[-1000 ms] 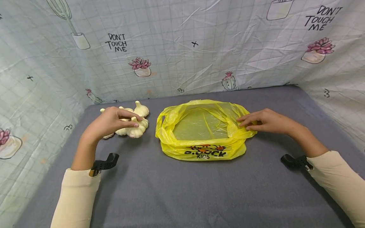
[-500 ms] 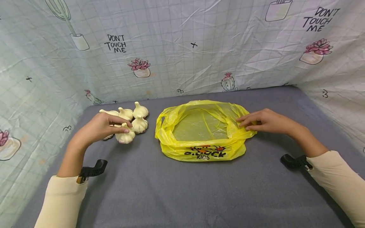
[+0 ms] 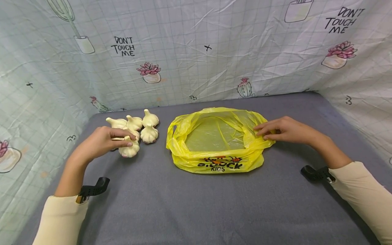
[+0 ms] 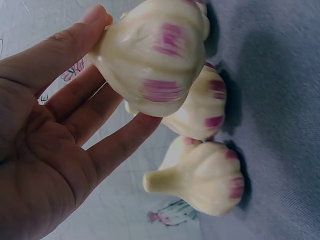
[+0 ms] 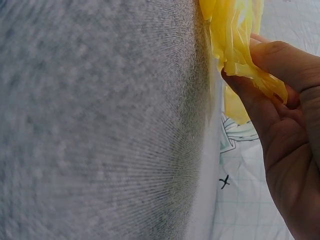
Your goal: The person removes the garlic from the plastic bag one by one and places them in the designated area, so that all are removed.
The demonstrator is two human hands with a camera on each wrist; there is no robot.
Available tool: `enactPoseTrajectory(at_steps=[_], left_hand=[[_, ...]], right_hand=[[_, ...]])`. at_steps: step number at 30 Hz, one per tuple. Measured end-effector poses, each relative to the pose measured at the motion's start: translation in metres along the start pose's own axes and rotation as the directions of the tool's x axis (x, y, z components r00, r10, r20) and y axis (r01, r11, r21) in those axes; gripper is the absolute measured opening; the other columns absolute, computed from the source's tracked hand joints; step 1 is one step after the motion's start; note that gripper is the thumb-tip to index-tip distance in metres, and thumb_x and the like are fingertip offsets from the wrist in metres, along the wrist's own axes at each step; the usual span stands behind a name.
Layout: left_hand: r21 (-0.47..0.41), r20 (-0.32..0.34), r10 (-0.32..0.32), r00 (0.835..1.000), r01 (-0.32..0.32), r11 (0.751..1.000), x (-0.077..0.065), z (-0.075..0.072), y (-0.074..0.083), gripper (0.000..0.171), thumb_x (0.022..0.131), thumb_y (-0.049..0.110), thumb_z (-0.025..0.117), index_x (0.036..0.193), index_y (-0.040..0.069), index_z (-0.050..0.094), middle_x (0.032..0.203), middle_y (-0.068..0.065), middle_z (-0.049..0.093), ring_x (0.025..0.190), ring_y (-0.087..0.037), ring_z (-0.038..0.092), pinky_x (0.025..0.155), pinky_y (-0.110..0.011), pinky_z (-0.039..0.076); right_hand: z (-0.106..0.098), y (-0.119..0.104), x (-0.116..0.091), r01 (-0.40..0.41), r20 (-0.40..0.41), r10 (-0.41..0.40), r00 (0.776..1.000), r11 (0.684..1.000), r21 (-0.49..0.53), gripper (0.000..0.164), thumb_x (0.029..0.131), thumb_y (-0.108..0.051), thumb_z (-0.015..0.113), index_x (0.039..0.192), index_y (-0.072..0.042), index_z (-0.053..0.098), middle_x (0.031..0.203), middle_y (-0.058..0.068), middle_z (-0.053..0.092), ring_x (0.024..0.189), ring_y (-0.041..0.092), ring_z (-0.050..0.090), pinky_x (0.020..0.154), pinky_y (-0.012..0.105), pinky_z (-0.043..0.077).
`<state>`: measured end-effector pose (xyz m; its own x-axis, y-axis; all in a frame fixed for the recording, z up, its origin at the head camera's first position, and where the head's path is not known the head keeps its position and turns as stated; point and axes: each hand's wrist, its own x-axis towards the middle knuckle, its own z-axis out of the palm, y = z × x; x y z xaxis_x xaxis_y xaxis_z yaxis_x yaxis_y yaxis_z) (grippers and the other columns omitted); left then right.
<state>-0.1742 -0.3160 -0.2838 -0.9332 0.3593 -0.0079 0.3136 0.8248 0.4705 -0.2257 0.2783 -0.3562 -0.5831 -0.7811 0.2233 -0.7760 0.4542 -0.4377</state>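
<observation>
At the left of the table, my left hand pinches the stem of a cream garlic bulb. The left wrist view shows purple patches on this held garlic bulb, with thumb and fingertips around its neck. Several more bulbs lie close by, among them a garlic bulb to the right and another behind it. A yellow plastic bag stands mid-table with its mouth spread wide. My right hand pinches the bag's right rim; in the right wrist view, crumpled yellow plastic sits between thumb and fingers.
Grey cloth covers the table. A printed fabric curtain rises along the back and both sides. Dark wrist mounts sit near both sleeve cuffs.
My left hand has moved left and nearer the body with the garlic bulb, uncovering other bulbs behind it. The right hand and the bag have stayed in place.
</observation>
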Motion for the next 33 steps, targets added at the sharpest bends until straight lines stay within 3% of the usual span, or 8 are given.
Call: enactPoseTrajectory(at_steps=[12, 20, 26, 33], left_hand=[[-0.041, -0.053, 0.009, 0.999, -0.011, 0.999, -0.013, 0.0, -0.024, 0.017, 0.094, 0.027, 0.076, 0.11, 0.022, 0.079, 0.116, 0.002, 0.074, 0.097, 0.004, 0.06, 0.078, -0.014, 0.047], [-0.092, -0.014, -0.007, 1.0, 0.006, 0.996, -0.023, -0.005, -0.041, 0.02, 0.094, 0.028, 0.075, 0.113, 0.02, 0.078, 0.118, 0.003, 0.073, 0.107, 0.007, 0.057, 0.083, -0.011, 0.045], [-0.095, -0.002, -0.014, 1.0, 0.013, 0.995, -0.033, -0.007, -0.052, 0.022, 0.095, 0.025, 0.075, 0.114, 0.016, 0.078, 0.117, 0.005, 0.074, 0.108, 0.012, 0.055, 0.083, -0.009, 0.045], [-0.095, -0.036, -0.019, 0.999, 0.016, 0.995, -0.044, -0.008, -0.067, 0.021, 0.095, 0.021, 0.075, 0.114, 0.014, 0.078, 0.113, 0.01, 0.074, 0.105, 0.012, 0.055, 0.082, -0.009, 0.044]], right_hand=[[-0.001, -0.001, -0.001, 0.006, -0.002, -0.006, 1.0, 1.0, 0.003, 0.03, 0.093, -0.003, 0.072, 0.121, -0.011, 0.076, 0.131, 0.015, 0.067, 0.069, -0.004, 0.048, 0.056, 0.02, 0.042], [-0.001, 0.0, -0.001, -0.001, -0.002, 0.001, 1.0, 1.0, -0.004, 0.03, 0.093, -0.003, 0.073, 0.121, -0.011, 0.076, 0.131, 0.014, 0.068, 0.068, -0.004, 0.047, 0.055, 0.02, 0.042], [0.0, 0.001, -0.001, 0.001, 0.001, -0.001, 1.0, 1.0, -0.019, 0.03, 0.093, -0.004, 0.073, 0.121, -0.011, 0.076, 0.131, 0.014, 0.068, 0.067, -0.005, 0.047, 0.056, 0.02, 0.042], [0.0, 0.002, -0.001, 0.015, 0.0, -0.015, 1.0, 1.0, -0.024, 0.03, 0.092, -0.003, 0.073, 0.121, -0.011, 0.076, 0.13, 0.015, 0.068, 0.069, -0.004, 0.048, 0.057, 0.02, 0.043]])
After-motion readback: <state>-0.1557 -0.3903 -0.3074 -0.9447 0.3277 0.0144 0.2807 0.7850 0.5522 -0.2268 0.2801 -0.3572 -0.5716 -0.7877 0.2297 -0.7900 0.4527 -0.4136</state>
